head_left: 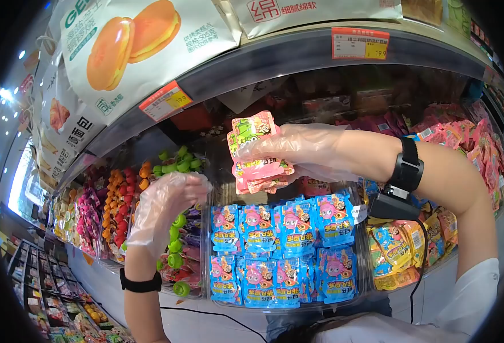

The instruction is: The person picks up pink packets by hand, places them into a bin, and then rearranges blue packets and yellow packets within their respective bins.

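My right hand (pixel 303 150), in a clear plastic glove, grips a small stack of pink candy packets (pixel 253 128) with green cartoon print. It holds them above the back of a clear tray (pixel 207 251). Rows of blue candy packets (pixel 300 226) stand in the front of that tray, below the hand. My left hand (pixel 175 194), gloved too, is to the left of the pink packets and apart from them. Its fingers are curled together and nothing shows in them. Green-capped candies (pixel 176 234) lie just beneath it.
Above runs a shelf edge with price tags (pixel 359 43) and large white bread bags (pixel 143 51). Trays of yellow packets (pixel 397 246) and pink packets (pixel 474 143) are on the right. Red and orange candies (pixel 120 194) hang left. A black cable (pixel 414 286) trails from the right wrist device.
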{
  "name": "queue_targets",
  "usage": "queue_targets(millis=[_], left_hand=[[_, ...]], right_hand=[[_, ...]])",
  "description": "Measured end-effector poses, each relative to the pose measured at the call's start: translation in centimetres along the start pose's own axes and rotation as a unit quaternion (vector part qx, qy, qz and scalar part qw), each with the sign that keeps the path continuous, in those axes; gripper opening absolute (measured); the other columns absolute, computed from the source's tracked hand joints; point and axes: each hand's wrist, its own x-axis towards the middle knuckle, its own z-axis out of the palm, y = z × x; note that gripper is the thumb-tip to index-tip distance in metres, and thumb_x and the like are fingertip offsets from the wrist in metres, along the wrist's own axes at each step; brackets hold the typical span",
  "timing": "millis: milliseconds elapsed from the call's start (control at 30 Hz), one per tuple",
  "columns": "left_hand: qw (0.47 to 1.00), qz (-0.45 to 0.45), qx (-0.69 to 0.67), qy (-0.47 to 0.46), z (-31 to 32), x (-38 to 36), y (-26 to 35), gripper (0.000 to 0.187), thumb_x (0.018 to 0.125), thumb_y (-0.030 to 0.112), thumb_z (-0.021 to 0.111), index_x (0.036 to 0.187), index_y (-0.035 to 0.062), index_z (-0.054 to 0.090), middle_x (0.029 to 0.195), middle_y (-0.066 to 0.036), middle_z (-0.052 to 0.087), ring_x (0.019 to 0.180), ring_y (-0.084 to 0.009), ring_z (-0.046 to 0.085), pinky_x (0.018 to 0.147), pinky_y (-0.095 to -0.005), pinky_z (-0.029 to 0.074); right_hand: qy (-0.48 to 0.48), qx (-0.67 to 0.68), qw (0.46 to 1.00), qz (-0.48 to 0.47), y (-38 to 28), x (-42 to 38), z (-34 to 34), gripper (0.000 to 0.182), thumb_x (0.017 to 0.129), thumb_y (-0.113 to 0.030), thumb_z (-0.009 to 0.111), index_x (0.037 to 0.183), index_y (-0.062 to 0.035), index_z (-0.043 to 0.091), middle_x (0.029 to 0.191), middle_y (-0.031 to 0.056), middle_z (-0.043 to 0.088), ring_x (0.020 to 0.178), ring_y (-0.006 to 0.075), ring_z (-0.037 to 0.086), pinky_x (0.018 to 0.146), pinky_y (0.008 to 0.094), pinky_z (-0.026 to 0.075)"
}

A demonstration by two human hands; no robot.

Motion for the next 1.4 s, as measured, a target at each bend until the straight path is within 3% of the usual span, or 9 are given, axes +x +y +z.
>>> queue_targets(millis=[167, 467, 733, 900, 1000, 1100, 1167, 1233, 1400], left_hand=[[0.993, 0.035, 0.116, -0.003, 1.5, -0.7, 0.6, 0.033, 0.087, 0.025, 0.054, 0.100, -0.0051, 0.056, 0.101, -0.016, 0.062, 0.095, -0.0254, 0.061, 0.091, -0.0349, 0.046], [0.999, -0.051, 0.009, -0.002, 4.5, 3.1, 0.1, 0.043, 0.090, 0.034, 0.050, 0.110, -0.0041, 0.052, 0.109, -0.014, 0.060, 0.095, -0.0231, 0.061, 0.087, -0.0314, 0.046], [0.970, -0.178, -0.048, -0.156, 9.6, 6.8, 2.7, 0.049, 0.088, 0.055, 0.045, 0.114, 0.0138, 0.049, 0.103, -0.009, 0.061, 0.083, -0.0204, 0.062, 0.076, -0.0355, 0.050], [0.975, -0.168, -0.028, -0.145, 12.1, 8.0, 2.5, 0.043, 0.088, 0.043, 0.050, 0.120, 0.0142, 0.044, 0.099, -0.007, 0.061, 0.081, -0.0197, 0.062, 0.076, -0.0378, 0.050], [0.977, -0.135, -0.050, -0.159, 12.4, 8.9, 1.9, 0.040, 0.088, 0.035, 0.050, 0.121, 0.0131, 0.042, 0.096, -0.009, 0.060, 0.080, -0.0206, 0.063, 0.072, -0.0375, 0.052], [0.974, -0.115, -0.089, -0.173, 13.2, 9.7, 0.6, 0.030, 0.089, 0.026, 0.049, 0.113, 0.0108, 0.044, 0.092, -0.013, 0.059, 0.074, -0.0230, 0.064, 0.062, -0.0353, 0.055], [0.971, -0.134, -0.075, -0.182, 13.1, 10.7, 0.0, 0.024, 0.088, 0.023, 0.050, 0.107, 0.0089, 0.046, 0.087, -0.012, 0.059, 0.067, -0.0237, 0.064, 0.057, -0.0342, 0.055], [0.975, -0.152, -0.093, -0.132, 13.7, 10.6, 0.2, 0.021, 0.088, 0.020, 0.050, 0.104, 0.0066, 0.046, 0.082, -0.012, 0.059, 0.063, -0.0234, 0.064, 0.052, -0.0334, 0.055], [0.972, -0.209, -0.027, -0.106, 15.3, 10.8, -1.1, 0.025, 0.085, 0.019, 0.057, 0.102, 0.0021, 0.050, 0.083, -0.012, 0.061, 0.067, -0.0216, 0.064, 0.056, -0.0357, 0.057]], right_hand=[[0.027, -0.005, 1.000, 0.007, 2.3, 2.5, -1.7, 0.031, 0.084, -0.037, 0.061, 0.097, -0.0087, 0.059, 0.092, -0.0004, 0.061, 0.085, 0.0073, 0.054, 0.077, 0.0257, 0.042], [0.070, 0.006, 0.997, 0.031, 1.4, 2.5, -1.7, 0.033, 0.087, -0.037, 0.056, 0.104, -0.0091, 0.060, 0.099, 0.0013, 0.062, 0.091, 0.0100, 0.057, 0.081, 0.0254, 0.045], [0.039, -0.056, 0.997, 0.039, 0.5, 0.4, -1.4, 0.041, 0.092, -0.043, 0.044, 0.113, -0.0086, 0.051, 0.106, 0.0037, 0.058, 0.092, 0.0131, 0.056, 0.081, 0.0313, 0.047], [0.066, -0.258, 0.962, 0.066, 0.6, -0.1, -3.7, 0.060, 0.082, -0.065, 0.037, 0.110, -0.0135, 0.052, 0.096, 0.0018, 0.060, 0.086, 0.0119, 0.056, 0.067, 0.0261, 0.044], [0.075, -0.365, 0.923, 0.092, -0.7, -1.1, -3.3, 0.059, 0.083, -0.063, 0.040, 0.091, -0.0068, 0.058, 0.077, 0.0026, 0.052, 0.065, 0.0150, 0.045, 0.056, 0.0296, 0.035], [0.060, -0.444, 0.894, 0.015, -0.4, -1.8, -4.7, 0.070, 0.077, -0.070, 0.041, 0.083, -0.0024, 0.058, 0.071, 0.0052, 0.052, 0.064, 0.0170, 0.046, 0.056, 0.0308, 0.036], [0.153, -0.533, 0.828, 0.086, -0.3, -2.3, -5.4, 0.085, 0.070, -0.079, 0.039, 0.069, 0.0036, 0.062, 0.065, 0.0131, 0.057, 0.063, 0.0218, 0.055, 0.057, 0.0345, 0.041], [0.195, -0.585, 0.781, 0.100, -0.3, -3.4, -5.8, 0.081, 0.072, -0.074, 0.043, 0.072, 0.0040, 0.064, 0.069, 0.0167, 0.062, 0.068, 0.0244, 0.060, 0.063, 0.0353, 0.045], [0.243, -0.512, 0.821, 0.076, 0.6, -4.8, -6.1, 0.066, 0.076, -0.061, 0.050, 0.081, 0.0022, 0.067, 0.076, 0.0193, 0.065, 0.074, 0.0278, 0.063, 0.070, 0.0379, 0.047]])
